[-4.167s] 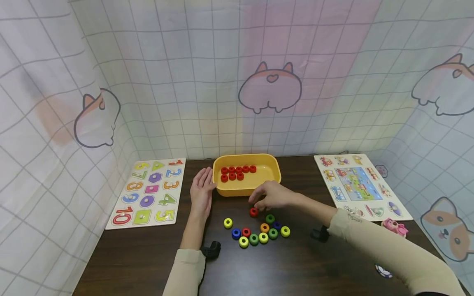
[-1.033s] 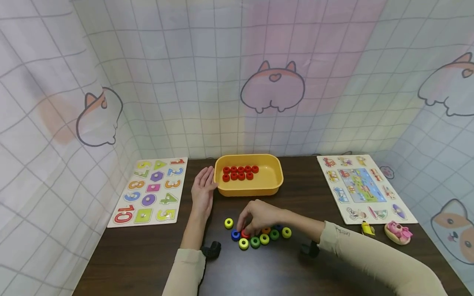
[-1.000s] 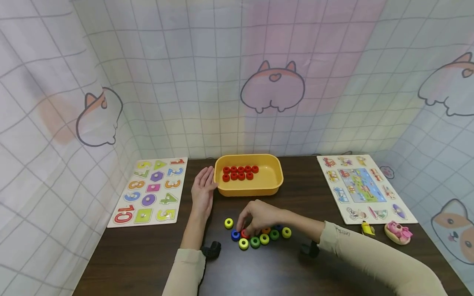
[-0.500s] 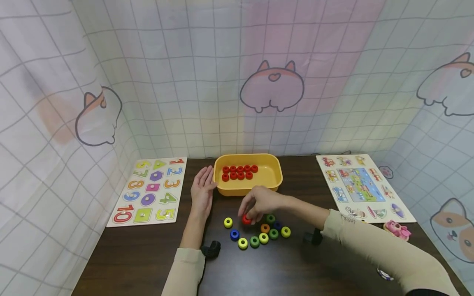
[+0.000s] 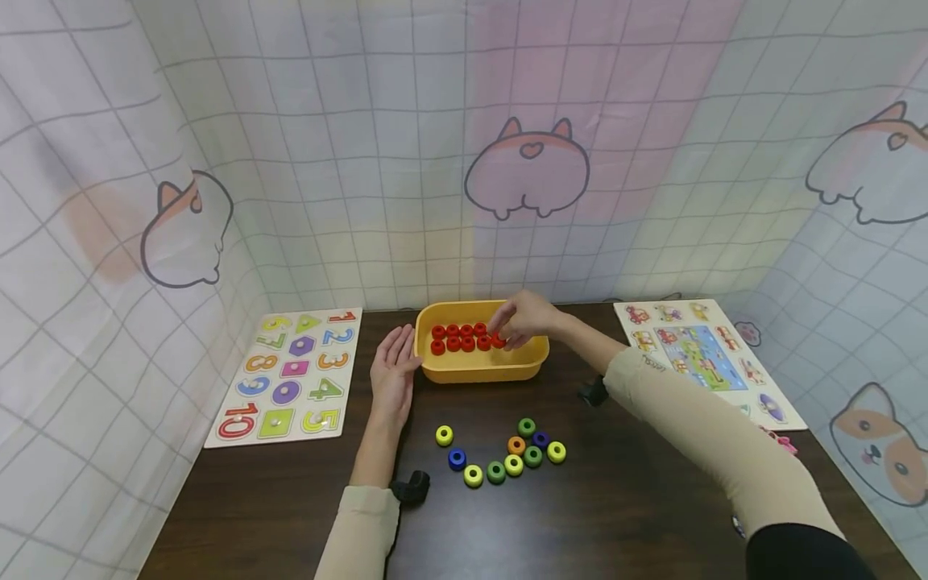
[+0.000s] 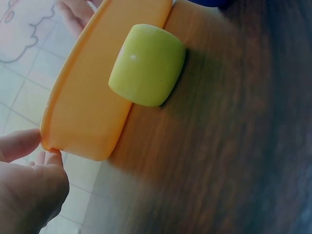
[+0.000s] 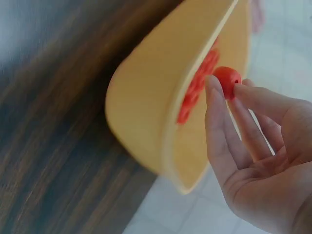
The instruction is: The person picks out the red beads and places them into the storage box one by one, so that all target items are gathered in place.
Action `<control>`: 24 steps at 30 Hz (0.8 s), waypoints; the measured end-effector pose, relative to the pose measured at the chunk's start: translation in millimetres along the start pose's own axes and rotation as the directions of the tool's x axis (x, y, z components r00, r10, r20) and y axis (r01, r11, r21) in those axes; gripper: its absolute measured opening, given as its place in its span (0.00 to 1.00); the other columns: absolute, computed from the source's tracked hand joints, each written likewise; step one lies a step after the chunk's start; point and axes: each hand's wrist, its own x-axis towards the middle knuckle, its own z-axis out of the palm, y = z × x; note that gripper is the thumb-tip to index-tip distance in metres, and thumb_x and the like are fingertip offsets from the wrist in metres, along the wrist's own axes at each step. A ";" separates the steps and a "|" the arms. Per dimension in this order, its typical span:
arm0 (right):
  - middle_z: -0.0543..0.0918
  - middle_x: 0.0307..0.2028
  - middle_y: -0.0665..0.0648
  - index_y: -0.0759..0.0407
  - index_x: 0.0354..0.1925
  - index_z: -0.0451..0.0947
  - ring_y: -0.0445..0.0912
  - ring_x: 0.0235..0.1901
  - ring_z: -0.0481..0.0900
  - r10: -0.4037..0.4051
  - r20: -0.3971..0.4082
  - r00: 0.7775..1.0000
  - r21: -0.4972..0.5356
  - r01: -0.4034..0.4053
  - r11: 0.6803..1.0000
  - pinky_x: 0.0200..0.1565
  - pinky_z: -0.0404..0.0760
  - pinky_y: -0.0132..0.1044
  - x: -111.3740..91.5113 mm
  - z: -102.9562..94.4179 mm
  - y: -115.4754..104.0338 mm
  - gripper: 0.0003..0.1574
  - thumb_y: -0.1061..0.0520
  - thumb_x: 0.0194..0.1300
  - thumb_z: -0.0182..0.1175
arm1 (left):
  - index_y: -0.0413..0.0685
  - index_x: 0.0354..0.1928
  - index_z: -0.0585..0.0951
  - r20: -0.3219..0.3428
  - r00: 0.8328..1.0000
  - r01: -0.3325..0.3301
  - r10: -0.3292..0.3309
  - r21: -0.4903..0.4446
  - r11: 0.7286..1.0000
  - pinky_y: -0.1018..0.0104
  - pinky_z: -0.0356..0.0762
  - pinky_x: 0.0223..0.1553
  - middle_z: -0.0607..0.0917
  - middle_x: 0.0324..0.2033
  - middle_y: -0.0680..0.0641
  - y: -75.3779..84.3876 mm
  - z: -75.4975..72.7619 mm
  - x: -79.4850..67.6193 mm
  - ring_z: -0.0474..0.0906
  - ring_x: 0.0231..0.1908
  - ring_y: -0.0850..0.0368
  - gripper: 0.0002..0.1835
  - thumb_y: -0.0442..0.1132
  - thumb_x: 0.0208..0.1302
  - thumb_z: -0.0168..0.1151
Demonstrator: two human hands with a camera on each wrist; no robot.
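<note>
My right hand (image 5: 528,316) is over the right part of a yellow tray (image 5: 482,374). Between thumb and fingertips it pinches a red bead (image 7: 227,82), which has a small hole. Several red beads (image 5: 468,343) sit in two rows inside the tray. At the tray's left end, my left hand (image 5: 391,379) lies with its fingers straight, its thumb touching the tray wall. Nearer to me, several loose beads lie on the table, among them a yellow bead (image 5: 444,436), a blue bead (image 5: 457,459), an orange bead (image 5: 516,445) and a green bead (image 5: 496,472).
A number puzzle board (image 5: 286,379) lies to the left. On the right is a picture puzzle board (image 5: 706,354), partly behind my right sleeve (image 5: 696,427). A pink toy (image 5: 783,441) shows beside that sleeve. Patterned cloth (image 5: 406,201) hangs behind the dark table (image 5: 580,515).
My right hand has picked up the red bead from among the loose ones and carried it forward over the tray. The tray gained a red bead earlier. My left hand stays put.
</note>
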 end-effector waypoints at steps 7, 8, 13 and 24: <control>0.88 0.38 0.60 0.62 0.40 0.87 0.58 0.31 0.87 0.065 -0.107 0.992 -0.088 -0.075 0.993 0.35 0.88 0.49 32.9 3.4 24.9 0.12 0.70 0.57 0.64 | 0.39 0.70 0.61 -0.006 1.000 0.005 -0.005 -0.006 1.000 0.53 0.55 0.70 0.61 0.71 0.35 2.0 -0.1 -2.2 0.60 0.71 0.46 0.38 0.10 0.57 0.48; 0.88 0.37 0.59 0.61 0.39 0.87 0.57 0.30 0.88 0.067 -0.117 0.991 -0.103 -0.079 0.992 0.34 0.88 0.48 36.1 5.1 27.5 0.12 0.70 0.56 0.65 | 0.39 0.70 0.61 -0.006 1.000 0.005 -0.006 -0.010 1.000 0.53 0.55 0.70 0.62 0.71 0.36 2.1 0.5 -2.6 0.60 0.71 0.47 0.38 0.10 0.57 0.48; 0.88 0.31 0.56 0.59 0.37 0.87 0.53 0.27 0.88 0.057 -0.150 0.987 -0.164 -0.081 0.983 0.30 0.88 0.44 43.9 13.9 33.4 0.10 0.67 0.55 0.68 | 0.39 0.69 0.62 0.001 1.000 0.003 -0.003 -0.038 0.999 0.55 0.57 0.70 0.66 0.69 0.38 0.8 4.2 -2.2 0.61 0.70 0.47 0.37 0.09 0.57 0.48; 0.87 0.40 0.60 0.62 0.44 0.85 0.55 0.33 0.87 -0.023 -0.192 0.981 -0.128 -0.002 0.992 0.36 0.88 0.47 21.9 17.1 29.7 0.14 0.67 0.58 0.64 | 0.40 0.68 0.63 -0.020 0.999 -0.026 0.026 -0.020 0.999 0.58 0.61 0.69 0.64 0.70 0.36 -4.6 -1.5 2.9 0.64 0.69 0.48 0.37 0.10 0.56 0.49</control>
